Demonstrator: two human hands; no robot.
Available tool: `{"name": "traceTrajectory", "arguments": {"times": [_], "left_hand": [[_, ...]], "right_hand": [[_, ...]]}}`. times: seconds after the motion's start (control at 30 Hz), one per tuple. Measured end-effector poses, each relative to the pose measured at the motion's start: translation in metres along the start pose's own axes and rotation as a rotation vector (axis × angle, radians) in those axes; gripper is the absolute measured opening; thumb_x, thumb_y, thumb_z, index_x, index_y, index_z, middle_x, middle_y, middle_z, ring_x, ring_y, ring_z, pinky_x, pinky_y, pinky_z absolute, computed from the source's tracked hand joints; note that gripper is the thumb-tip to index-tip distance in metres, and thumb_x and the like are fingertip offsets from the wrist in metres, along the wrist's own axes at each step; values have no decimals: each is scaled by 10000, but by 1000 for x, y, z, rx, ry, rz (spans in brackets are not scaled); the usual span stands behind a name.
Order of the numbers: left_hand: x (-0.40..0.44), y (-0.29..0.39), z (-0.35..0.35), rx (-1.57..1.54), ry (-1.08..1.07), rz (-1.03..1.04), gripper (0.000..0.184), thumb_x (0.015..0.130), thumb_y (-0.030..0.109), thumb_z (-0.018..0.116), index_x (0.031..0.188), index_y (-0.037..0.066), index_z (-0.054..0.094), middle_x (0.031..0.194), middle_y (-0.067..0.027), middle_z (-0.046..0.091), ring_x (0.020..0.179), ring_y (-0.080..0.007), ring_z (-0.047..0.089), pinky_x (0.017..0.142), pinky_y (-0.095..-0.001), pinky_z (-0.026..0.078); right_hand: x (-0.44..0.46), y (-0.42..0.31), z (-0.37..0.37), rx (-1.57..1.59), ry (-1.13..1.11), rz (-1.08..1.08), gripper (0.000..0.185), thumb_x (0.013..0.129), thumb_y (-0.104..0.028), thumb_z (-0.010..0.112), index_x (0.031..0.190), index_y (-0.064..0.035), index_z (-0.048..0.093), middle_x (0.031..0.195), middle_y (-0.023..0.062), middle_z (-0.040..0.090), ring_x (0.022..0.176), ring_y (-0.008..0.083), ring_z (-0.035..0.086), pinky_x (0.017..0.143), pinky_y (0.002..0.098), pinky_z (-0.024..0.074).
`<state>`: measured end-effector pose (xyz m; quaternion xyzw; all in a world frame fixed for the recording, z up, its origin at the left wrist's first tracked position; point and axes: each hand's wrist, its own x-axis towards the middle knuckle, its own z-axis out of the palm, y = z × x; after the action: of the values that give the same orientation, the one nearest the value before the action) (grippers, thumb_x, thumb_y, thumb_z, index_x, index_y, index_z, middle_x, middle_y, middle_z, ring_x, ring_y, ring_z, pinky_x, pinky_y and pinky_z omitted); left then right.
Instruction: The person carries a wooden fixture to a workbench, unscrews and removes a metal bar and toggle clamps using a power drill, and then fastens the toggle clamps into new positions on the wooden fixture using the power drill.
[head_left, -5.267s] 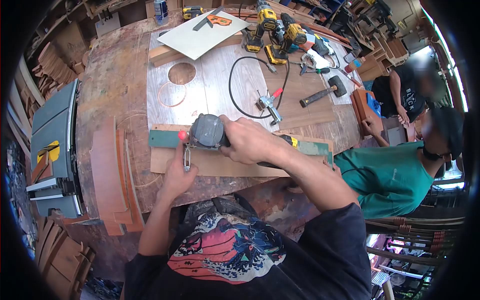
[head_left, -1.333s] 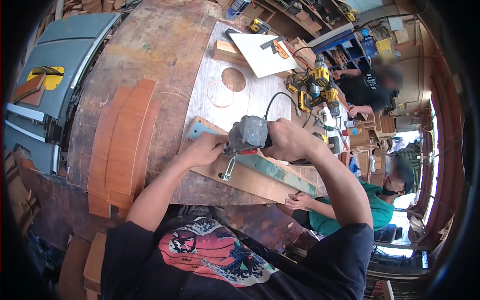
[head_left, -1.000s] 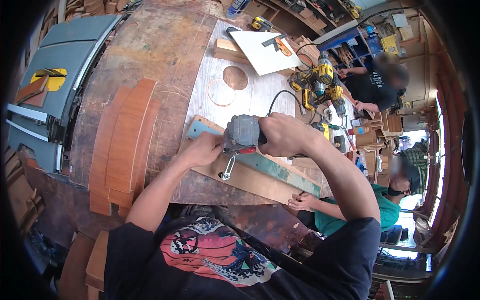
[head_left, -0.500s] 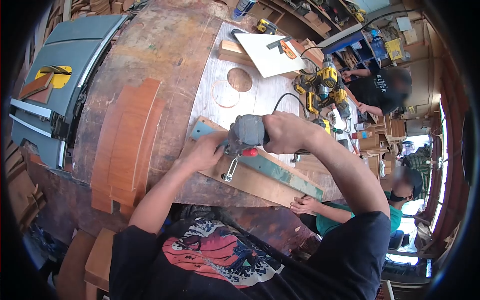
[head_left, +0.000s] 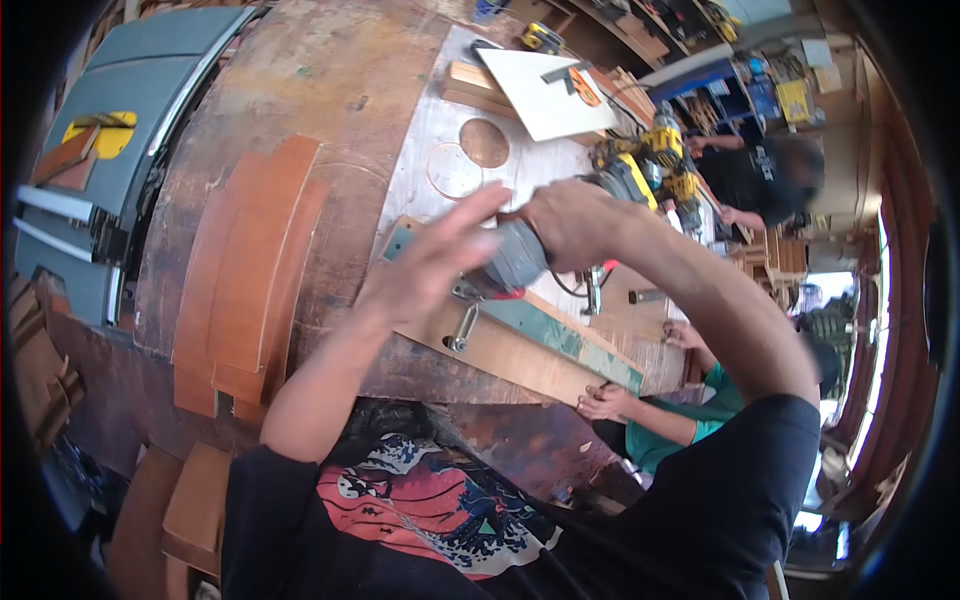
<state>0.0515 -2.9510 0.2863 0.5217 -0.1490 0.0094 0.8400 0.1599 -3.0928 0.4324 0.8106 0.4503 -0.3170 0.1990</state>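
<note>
Curved wood pcs nr tbl saw; orange sq. on wht panel, yel/blk drills nearby

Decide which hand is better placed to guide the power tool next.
The right hand, probably: it is closed on the power tool, while the left hand looks open and blurred.

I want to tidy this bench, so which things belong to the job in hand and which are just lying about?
Apparently in the job:
dark power tool, in the right hand
red-handled clamp next to it
green strip
tan board beneath the strip

Apparently just lying about:
curved wooden pieces
white panel
orange-and-black square on it
yellow drills
</note>
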Motion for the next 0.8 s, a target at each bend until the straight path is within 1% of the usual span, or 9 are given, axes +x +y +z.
{"name": "traceTrajectory", "arguments": {"times": [0.03, 0.2, 0.37, 0.43, 0.53, 0.57, 0.6, 0.7, 0.8], "left_hand": [[8, 2, 8, 188, 6, -33, 732, 976, 386, 641, 1519, -61, 437, 1464, -261, 560, 1392, -314, 524, 1160, -397, 398], [16, -1, 10, 10, -56, -54, 713, 987, 382, 632, 1499, -76, 444, 1424, -253, 590, 1326, -298, 571, 1129, -384, 425], [28, 4, 14, 79, -84, 27, 710, 987, 391, 627, 1487, -83, 451, 1385, -238, 613, 1276, -272, 593, 1095, -371, 450], [28, 19, 17, 111, -109, -52, 706, 993, 396, 626, 1493, -71, 453, 1381, -229, 616, 1271, -254, 592, 1091, -359, 450], [29, 19, 16, 83, -103, -134, 693, 1006, 402, 624, 1502, -52, 455, 1363, -206, 630, 1262, -232, 593, 1082, -344, 454], [27, 17, 11, 63, -84, -158, 688, 1011, 403, 622, 1506, -45, 456, 1354, -196, 636, 1258, -225, 594, 1079, -339, 456], [20, 18, 6, -13, -61, -183, 618, 1046, 375, 595, 1486, -47, 489, 1355, -171, 647, 1297, -199, 564, 1078, -337, 456], [-2, -35, -25, 191, -18, -281, 469, 1035, 267, 603, 1429, 13, 580, 1314, -133, 678, 1287, -207, 583, 1104, -373, 437], [-18, -75, -29, 953, -269, -34, 341, 981, 163, 623, 1306, 86, 695, 1211, -117, 719, 1232, -254, 612, 1112, -416, 419]], "right_hand": [[1, 2, -4, -32, 13, -37, 248, 764, -115, 712, 1000, -38, 719, 924, 188, 752, 932, 372, 733, 822, 460, 587], [2, 7, 3, -21, 22, -33, 259, 755, -110, 719, 974, 26, 693, 895, 232, 735, 906, 389, 734, 811, 466, 587], [-7, 17, 5, 19, 60, -34, 250, 751, -120, 726, 959, 12, 683, 916, 231, 733, 912, 402, 729, 816, 477, 586], [-18, 15, -1, 79, 73, -52, 248, 747, -109, 717, 962, 10, 681, 909, 233, 733, 916, 406, 727, 819, 481, 585], [-16, 17, 1, 96, 67, 6, 376, 678, -133, 752, 1027, -7, 691, 879, 229, 727, 877, 417, 708, 796, 501, 570], [-17, 17, 0, 81, 62, 10, 335, 698, -119, 725, 1010, 0, 694, 879, 232, 728, 894, 416, 712, 810, 499, 572], [-17, 17, -3, 64, 54, 7, 296, 717, -105, 697, 992, 6, 698, 879, 234, 730, 911, 415, 716, 823, 498, 575], [-27, 25, -4, 66, 100, -10, 263, 728, -94, 666, 964, 15, 710, 883, 246, 728, 923, 416, 719, 834, 501, 576], [-46, 31, -6, 67, 175, 68, 247, 710, -76, 665, 930, 23, 717, 845, 253, 719, 897, 413, 721, 818, 499, 577]]}}
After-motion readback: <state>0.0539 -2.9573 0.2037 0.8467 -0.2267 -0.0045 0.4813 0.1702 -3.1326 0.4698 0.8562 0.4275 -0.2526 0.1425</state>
